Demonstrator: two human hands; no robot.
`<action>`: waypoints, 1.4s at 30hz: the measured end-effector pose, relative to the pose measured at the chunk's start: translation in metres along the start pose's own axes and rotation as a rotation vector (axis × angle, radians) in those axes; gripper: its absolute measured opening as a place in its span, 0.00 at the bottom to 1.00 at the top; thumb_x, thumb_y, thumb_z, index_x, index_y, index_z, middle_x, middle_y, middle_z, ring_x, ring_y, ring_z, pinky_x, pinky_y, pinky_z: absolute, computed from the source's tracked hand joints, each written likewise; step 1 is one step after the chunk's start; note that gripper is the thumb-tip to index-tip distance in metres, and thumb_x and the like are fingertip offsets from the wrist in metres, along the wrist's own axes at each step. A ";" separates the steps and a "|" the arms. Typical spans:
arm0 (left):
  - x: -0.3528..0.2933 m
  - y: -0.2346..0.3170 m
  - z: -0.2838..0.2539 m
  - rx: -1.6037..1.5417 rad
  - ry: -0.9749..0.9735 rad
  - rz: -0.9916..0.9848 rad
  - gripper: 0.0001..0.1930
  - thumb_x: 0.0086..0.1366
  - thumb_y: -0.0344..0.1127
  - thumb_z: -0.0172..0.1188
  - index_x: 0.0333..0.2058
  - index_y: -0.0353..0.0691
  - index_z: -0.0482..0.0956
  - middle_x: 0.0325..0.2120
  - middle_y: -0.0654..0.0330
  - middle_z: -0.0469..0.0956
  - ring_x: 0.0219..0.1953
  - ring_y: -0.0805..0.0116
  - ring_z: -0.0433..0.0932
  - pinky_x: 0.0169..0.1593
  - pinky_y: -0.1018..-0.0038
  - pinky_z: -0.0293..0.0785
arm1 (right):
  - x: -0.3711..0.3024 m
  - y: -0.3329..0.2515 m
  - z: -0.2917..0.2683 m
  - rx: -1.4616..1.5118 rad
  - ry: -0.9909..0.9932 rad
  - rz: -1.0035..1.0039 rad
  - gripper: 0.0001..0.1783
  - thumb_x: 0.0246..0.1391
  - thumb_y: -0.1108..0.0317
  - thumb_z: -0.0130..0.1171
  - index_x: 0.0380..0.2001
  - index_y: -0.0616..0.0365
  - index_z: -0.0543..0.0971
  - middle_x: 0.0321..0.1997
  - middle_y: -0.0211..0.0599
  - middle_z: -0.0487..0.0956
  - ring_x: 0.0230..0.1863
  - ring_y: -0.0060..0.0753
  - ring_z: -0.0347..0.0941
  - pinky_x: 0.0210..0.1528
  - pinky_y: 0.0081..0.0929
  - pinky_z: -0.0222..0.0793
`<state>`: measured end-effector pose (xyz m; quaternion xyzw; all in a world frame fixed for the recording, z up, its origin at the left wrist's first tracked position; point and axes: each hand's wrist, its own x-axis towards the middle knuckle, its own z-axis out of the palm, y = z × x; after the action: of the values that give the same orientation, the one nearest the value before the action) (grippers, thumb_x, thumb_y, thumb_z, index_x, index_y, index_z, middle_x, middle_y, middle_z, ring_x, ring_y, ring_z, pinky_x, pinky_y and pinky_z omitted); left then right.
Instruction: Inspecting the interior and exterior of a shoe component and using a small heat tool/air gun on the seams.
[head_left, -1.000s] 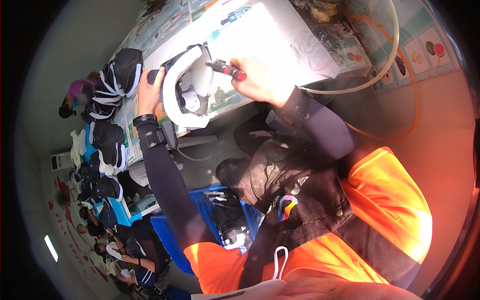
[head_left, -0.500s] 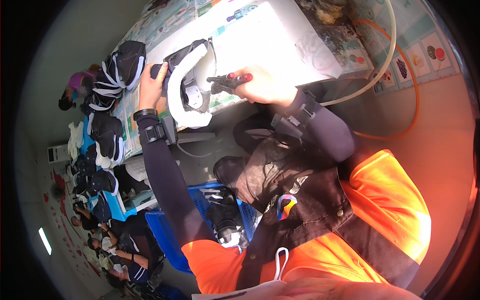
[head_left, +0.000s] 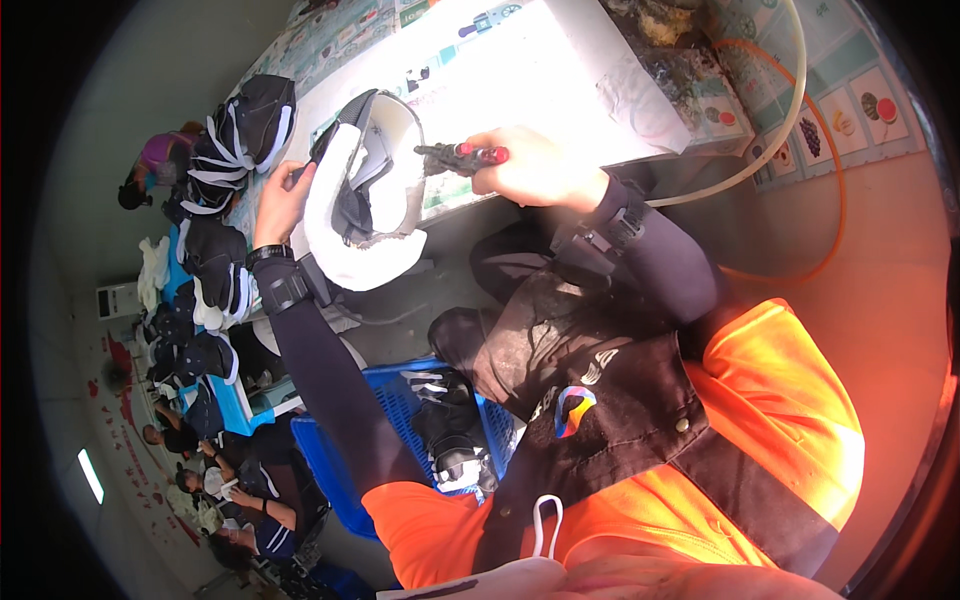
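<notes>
A black-and-white, cap-like piece (head_left: pixel 325 215) with a thick white curved rim is held up at the near left edge of the table. Its hollow inside, pale with dark folded fabric, faces me. My left hand (head_left: pixel 280 203) is closed on its left side, thumb on top; the other fingers are partly hidden. Closed in my right hand (head_left: pixel 535 165) is a dark gun-like tool (head_left: pixel 445 159) with red ends. The tool's tip points left, close to the right edge of the hollow. Whether the tip touches it, I cannot tell.
A sunlit white sheet (head_left: pixel 540 75) covers the table. Similar black-and-white pieces are stacked (head_left: pixel 245 130) at left. Below stands a blue basket (head_left: pixel 330 480) with more dark pieces. A pale hose (head_left: pixel 745 180) and an orange hose (head_left: pixel 835 190) curve at right. Other people (head_left: pixel 270 510) sit lower left.
My left hand has moved slightly left and down and turned the cap-like piece, so its hollow inside now shows more. The right hand and tool have hardly moved.
</notes>
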<state>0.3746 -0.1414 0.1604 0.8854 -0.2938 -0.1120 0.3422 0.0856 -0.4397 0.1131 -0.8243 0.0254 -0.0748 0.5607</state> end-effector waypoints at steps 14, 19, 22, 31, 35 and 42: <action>0.014 0.068 0.004 -0.711 -0.086 -0.088 0.09 0.76 0.38 0.61 0.45 0.39 0.82 0.37 0.65 0.84 0.35 0.77 0.83 0.38 0.79 0.79 | -0.022 -0.015 -0.015 -0.018 0.343 -0.095 0.13 0.51 0.65 0.55 0.33 0.63 0.82 0.25 0.51 0.80 0.30 0.54 0.79 0.38 0.45 0.74; 0.060 0.040 0.044 -0.309 -0.040 -0.013 0.21 0.76 0.49 0.60 0.49 0.34 0.83 0.38 0.64 0.84 0.38 0.75 0.79 0.46 0.76 0.74 | -0.015 -0.021 -0.033 -0.103 0.164 -0.062 0.14 0.52 0.64 0.56 0.38 0.60 0.84 0.28 0.51 0.82 0.34 0.55 0.80 0.42 0.44 0.76; 0.072 0.022 0.062 -0.014 -0.010 0.056 0.24 0.74 0.54 0.63 0.43 0.33 0.85 0.36 0.64 0.83 0.40 0.75 0.77 0.48 0.76 0.71 | 0.001 -0.015 -0.033 -0.270 0.128 0.026 0.16 0.52 0.64 0.56 0.41 0.57 0.84 0.30 0.50 0.83 0.34 0.53 0.81 0.43 0.44 0.76; 0.067 0.031 0.056 -0.050 -0.044 0.142 0.21 0.73 0.51 0.65 0.41 0.34 0.85 0.32 0.69 0.80 0.36 0.79 0.72 0.43 0.78 0.68 | 0.010 0.001 -0.017 -0.335 -0.018 0.048 0.14 0.55 0.62 0.54 0.36 0.54 0.86 0.26 0.47 0.83 0.29 0.49 0.81 0.37 0.41 0.75; 0.067 0.029 0.060 -0.124 -0.058 0.132 0.20 0.73 0.53 0.64 0.43 0.38 0.85 0.32 0.74 0.74 0.35 0.82 0.66 0.40 0.80 0.61 | 0.006 0.002 -0.014 -0.208 0.190 0.165 0.14 0.56 0.61 0.57 0.39 0.54 0.86 0.23 0.43 0.80 0.26 0.43 0.78 0.35 0.38 0.73; 0.067 0.030 0.058 -0.122 -0.065 0.134 0.20 0.73 0.50 0.64 0.42 0.35 0.85 0.32 0.72 0.77 0.36 0.81 0.70 0.42 0.80 0.64 | 0.003 0.005 -0.015 -0.212 0.174 0.114 0.16 0.57 0.59 0.58 0.41 0.56 0.87 0.26 0.44 0.82 0.30 0.43 0.80 0.38 0.37 0.74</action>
<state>0.3925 -0.2304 0.1377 0.8373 -0.3561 -0.1352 0.3923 0.0867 -0.4556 0.1146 -0.8664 0.1287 -0.1109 0.4695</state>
